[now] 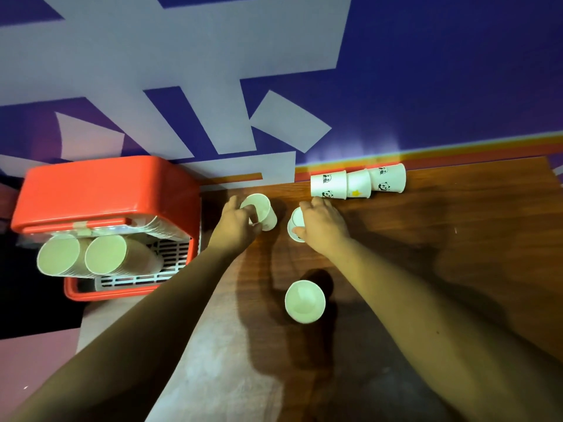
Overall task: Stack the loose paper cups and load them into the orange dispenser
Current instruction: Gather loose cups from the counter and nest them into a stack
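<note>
**A:** Where were the two hands just then?

**B:** Both were out over the wooden table [457, 239]. The left hand [240, 222] had its fingers curled round one paper cup [263, 208], whose mouth was up and leaning slightly. The right hand [323, 223] clasped a second cup [295, 222] from above and hid most of it.

**A:** And how did those two cups lie to each other?

**B:** They were side by side and apart, with the left hand's cup to the left and a touch farther away. I'd judge the coming move turned on that gap, since one cup had to slide into the other along a shared axis. The first cup's axis ran close to upright. I couldn't tell the second's under the hand.

**A:** And the dispenser?

**B:** The orange dispenser [100, 187] sat at the far left, to the left of both hands, so the left hand was the nearer one. The cups loaded in it showed their mouths toward the near side.

**A:** What was the count?

**B:** There were six loose cups. Two were held, and a lone cup [304, 301] stood mouth up on the near side between the forearms. A row of three cups [359, 184] lay far right against the wall [426, 71], overlapping. I couldn't tell whether those three were nested. There was one dispenser, with two stacks [106, 254] showing in it.
</note>
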